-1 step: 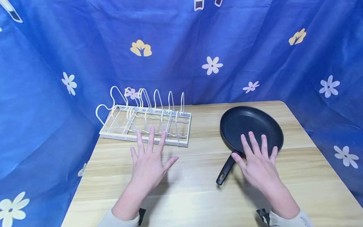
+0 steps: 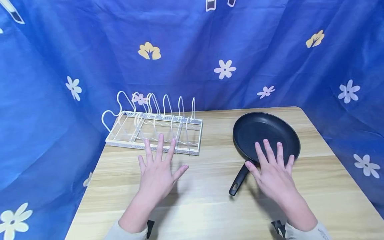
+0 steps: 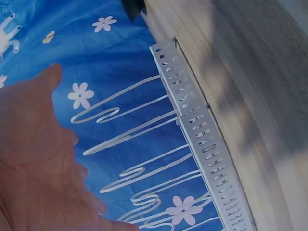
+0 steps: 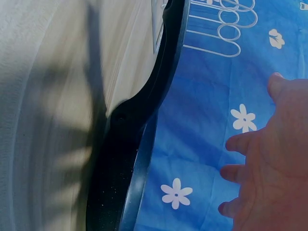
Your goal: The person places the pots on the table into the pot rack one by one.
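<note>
Readiness showing, nothing being gripped

Seen from my remote seat, a blue fabric curtain with white and yellow floral prints [image 2: 186, 30] is hanging around a pale, wood-grained table [image 2: 210, 180]. Toward the back left of the table, a white wire rack with upright loops and a perforated base [image 2: 135, 145] is standing. On the right half, a black, round, shallow frying pan [image 2: 258, 128] is lying with its cooking side facing up.

The bare left hand [image 2: 156, 180] is hovering before the rack; its fingertips are overlapping the wires in view, but I am making out no touch. The bare right hand [image 2: 277, 181] is hovering by the pan's near edge, a gap showing in its wrist view. On both, the fingers are standing straight and wide apart, holding nothing. The pan's slim black handle [image 2: 239, 180] is pointing nearward, just left of the right hand.

I am judging this a ready pose ahead of contact; the next move is probably calling for lowering the right hand and curling it around that handle.
</note>
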Motion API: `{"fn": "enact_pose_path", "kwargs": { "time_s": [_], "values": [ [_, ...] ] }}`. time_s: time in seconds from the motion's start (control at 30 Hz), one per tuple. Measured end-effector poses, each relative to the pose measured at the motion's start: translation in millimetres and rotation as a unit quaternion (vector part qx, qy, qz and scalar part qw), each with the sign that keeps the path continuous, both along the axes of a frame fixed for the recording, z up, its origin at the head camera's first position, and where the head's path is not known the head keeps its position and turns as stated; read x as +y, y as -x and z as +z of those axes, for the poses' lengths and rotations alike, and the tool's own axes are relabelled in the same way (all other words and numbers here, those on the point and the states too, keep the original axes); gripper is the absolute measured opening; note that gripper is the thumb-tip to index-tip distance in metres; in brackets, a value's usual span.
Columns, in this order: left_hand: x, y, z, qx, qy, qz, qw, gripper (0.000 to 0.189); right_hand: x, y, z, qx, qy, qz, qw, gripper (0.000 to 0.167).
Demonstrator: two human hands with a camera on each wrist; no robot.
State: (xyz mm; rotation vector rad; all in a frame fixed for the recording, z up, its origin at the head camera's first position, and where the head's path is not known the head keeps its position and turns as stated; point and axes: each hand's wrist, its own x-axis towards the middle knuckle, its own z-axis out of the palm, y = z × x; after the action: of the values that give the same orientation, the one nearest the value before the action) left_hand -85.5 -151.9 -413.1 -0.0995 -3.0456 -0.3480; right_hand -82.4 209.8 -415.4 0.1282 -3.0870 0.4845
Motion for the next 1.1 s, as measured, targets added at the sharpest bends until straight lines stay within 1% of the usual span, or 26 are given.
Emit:
{"fn": "enact_pose_path", "kwargs": {
  "time_s": [0.1, 0.17, 0.23, 0.3, 0.33, 0.37, 0.4, 0.43, 0.47, 0.5, 0.53, 0.6, 0.67, 0.7, 0.73, 0.77, 0.8, 0.83, 0.87, 0.9, 0.93, 0.97, 1.0, 1.03, 1.07, 1.1],
  "values": [
    [0.4, 0.3, 1.0, 0.002, 0.0, 0.0, 1.0, 0.097, 1.4, -0.2, 0.3, -0.001, 0.006, 0.001, 1.0, 0.081],
    [1.0, -0.2, 2.0, 0.009, -0.002, -0.001, 1.0, 0.098, 3.0, -1.8, -0.7, 0.008, 0.022, 0.003, 0.9997, 0.077],
    [2.0, -2.4, 3.4, 0.031, -0.019, -0.001, 0.9993, 0.096, 3.3, -5.2, -3.5, 0.028, 0.062, 0.0, 0.9976, 0.071],
    [5.6, -6.6, 4.5, 0.059, -0.065, -0.001, 0.9961, 0.09, 1.8, -9.5, -8.2, 0.04, 0.123, -0.018, 0.9914, 0.061],
    [9.1, -9.6, 4.5, 0.068, -0.1, -0.005, 0.9927, 0.085, 0.3, -11.4, -11.3, 0.035, 0.156, -0.032, 0.9866, 0.055],
    [13.7, -12.8, 4.0, 0.07, -0.14, -0.01, 0.9876, 0.079, -1.6, -12.9, -15.2, 0.023, 0.194, -0.049, 0.9795, 0.049],
    [20.0, -16.1, 3.5, 0.06, -0.185, -0.018, 0.9806, 0.073, -3.3, -13.8, -19.6, 0.002, 0.235, -0.066, 0.9698, 0.044],
    [27.5, -19.2, 2.2, 0.038, -0.234, -0.027, 0.9712, 0.067, -4.9, -14.0, -24.5, -0.029, 0.274, -0.084, 0.9577, 0.04],
    [35.5, -21.3, -0.1, 0.004, -0.283, -0.04, 0.9582, 0.061, -6.6, -13.3, -29.5, -0.067, 0.318, -0.1, 0.9405, 0.037],
    [43.9, -22.3, -3.3, -0.039, -0.326, -0.059, 0.9426, 0.058, -7.6, -12.2, -35.1, -0.104, 0.358, -0.113, 0.9212, 0.035],
    [52.7, -22.6, -7.0, -0.092, -0.363, -0.073, 0.9245, 0.056, -8.0, -10.7, -41.1, -0.138, 0.394, -0.122, 0.9004, 0.034],
    [70.8, -20.0, -15.1, -0.189, -0.408, -0.096, 0.8881, 0.058, -6.9, -7.2, -52.4, -0.196, 0.466, -0.131, 0.8531, 0.033],
    [87.9, -14.5, -25.1, -0.261, -0.432, -0.114, 0.856, 0.061, -4.2, -3.7, -61.5, -0.234, 0.532, -0.134, 0.8025, 0.032],
    [96.5, -11.6, -29.7, -0.289, -0.445, -0.116, 0.8398, 0.062, -2.2, -1.7, -65.2, -0.245, 0.558, -0.135, 0.7814, 0.03],
    [104.9, -8.6, -34.6, -0.315, -0.462, -0.112, 0.8219, 0.062, -0.5, 0.5, -68.1, -0.252, 0.586, -0.137, 0.7577, 0.028],
    [112.8, -5.3, -39.5, -0.34, -0.485, -0.107, 0.799, 0.059, 1.3, 3.2, -70.4, -0.259, 0.614, -0.137, 0.7327, 0.026],
    [119.9, -1.9, -44.6, -0.363, -0.512, -0.101, 0.7717, 0.053, 2.6, 6.0, -72.1, -0.263, 0.642, -0.14, 0.7064, 0.023],
    [126.1, 1.2, -49.4, -0.387, -0.543, -0.093, 0.7394, 0.047, 3.4, 9.0, -73.3, -0.265, 0.666, -0.143, 0.6819, 0.021],
    [131.3, 4.5, -53.9, -0.412, -0.573, -0.089, 0.7032, 0.038, 3.6, 12.1, -74.3, -0.264, 0.687, -0.148, 0.6607, 0.018],
    [135.8, 7.7, -58.2, -0.435, -0.598, -0.089, 0.667, 0.03, 3.3, 15.1, -75.1, -0.263, 0.701, -0.152, 0.6453, 0.016],
    [139.5, 10.7, -62.3, -0.456, -0.618, -0.092, 0.634, 0.023, 2.5, 17.7, -75.6, -0.261, 0.711, -0.154, 0.6342, 0.015],
    [142.6, 13.1, -65.6, -0.473, -0.633, -0.098, 0.6052, 0.017, 0.9, 20.2, -76.2, -0.26, 0.716, -0.157, 0.6288, 0.013],
    [144.9, 15.2, -68.4, -0.485, -0.643, -0.108, 0.5832, 0.015, -1.3, 22.2, -76.8, -0.257, 0.716, -0.163, 0.6287, 0.011],
    [146.8, 16.8, -70.7, -0.493, -0.65, -0.116, 0.5658, 0.015, -3.9, 23.9, -77.2, -0.252, 0.713, -0.168, 0.6326, 0.01],
    [148.3, 18.1, -72.2, -0.501, -0.655, -0.124, 0.5523, 0.016, -6.9, 25.3, -77.7, -0.247, 0.708, -0.171, 0.6397, 0.01],
    [149.5, 19.0, -73.6, -0.505, -0.659, -0.129, 0.5427, 0.019, -10.0, 26.4, -78.0, -0.243, 0.701, -0.174, 0.6471, 0.011]
  ]
}}
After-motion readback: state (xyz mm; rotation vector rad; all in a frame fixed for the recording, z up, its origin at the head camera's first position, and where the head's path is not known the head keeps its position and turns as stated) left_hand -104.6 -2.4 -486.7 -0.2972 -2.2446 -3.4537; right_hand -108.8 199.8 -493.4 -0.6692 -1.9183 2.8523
